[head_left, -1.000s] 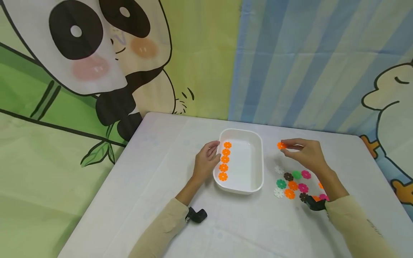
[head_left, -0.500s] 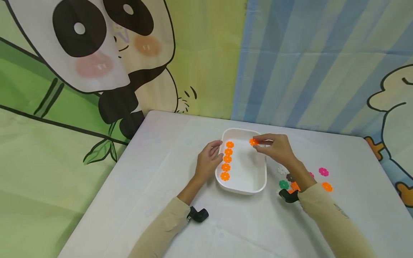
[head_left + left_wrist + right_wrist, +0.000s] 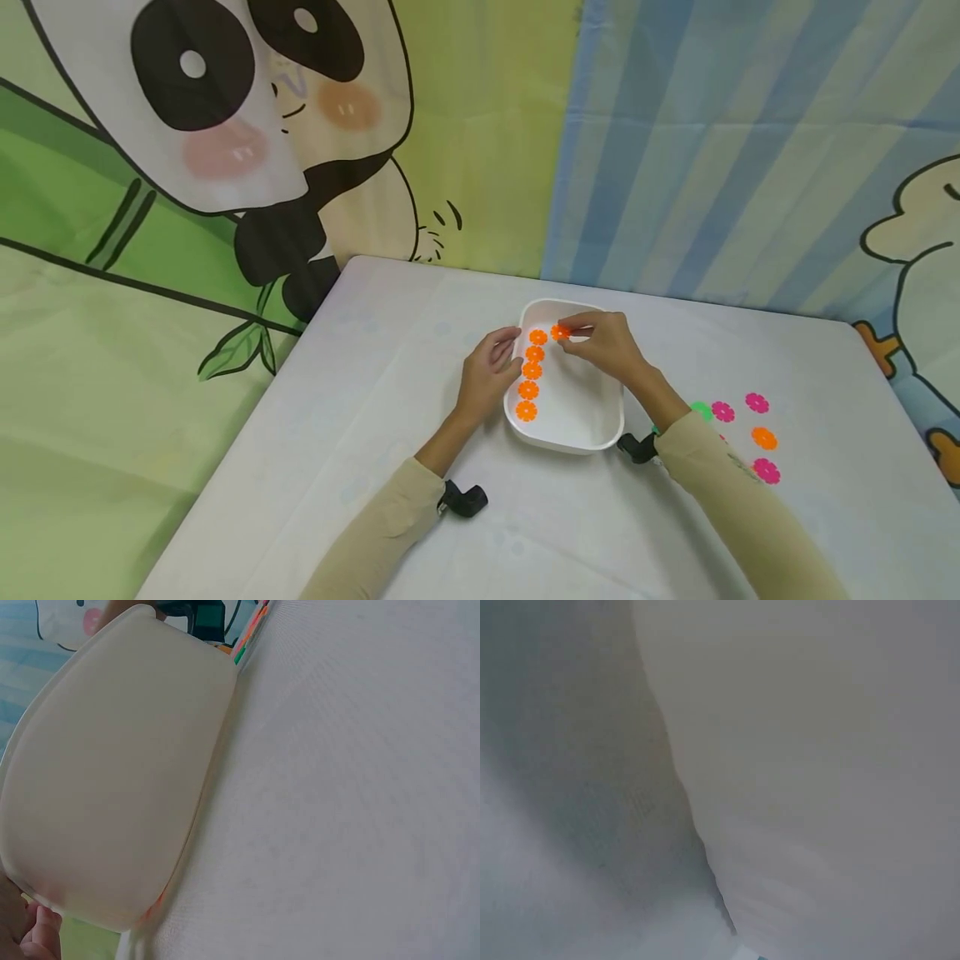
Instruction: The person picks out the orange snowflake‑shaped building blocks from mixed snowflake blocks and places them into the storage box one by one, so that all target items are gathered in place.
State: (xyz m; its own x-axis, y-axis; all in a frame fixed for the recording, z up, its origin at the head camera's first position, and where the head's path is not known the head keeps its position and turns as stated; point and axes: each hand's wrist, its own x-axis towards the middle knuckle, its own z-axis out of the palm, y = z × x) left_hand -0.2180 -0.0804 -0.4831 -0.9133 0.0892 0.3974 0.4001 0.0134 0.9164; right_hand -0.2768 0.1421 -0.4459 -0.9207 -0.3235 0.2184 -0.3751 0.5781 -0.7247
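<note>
The right hand (image 3: pixel 606 346) pinched an orange snowflake disc (image 3: pixel 559 332) between thumb and fingertips, holding it over the far end of the white plastic tray (image 3: pixel 600 433), just right of the far end of the row of orange discs (image 3: pixel 532 371) along the tray's left side. The disc looked thin, stiff and very light, with a notched rim that would probably keep it from slipping, so a light edge pinch seemed the best hold. The left hand (image 3: pixel 489 375) rested against the tray's left rim with fingers loosely curled, clasping nothing; the shallow tray seemed likely to slide on the white tablecloth (image 3: pixel 390 400) unless braced there.
</note>
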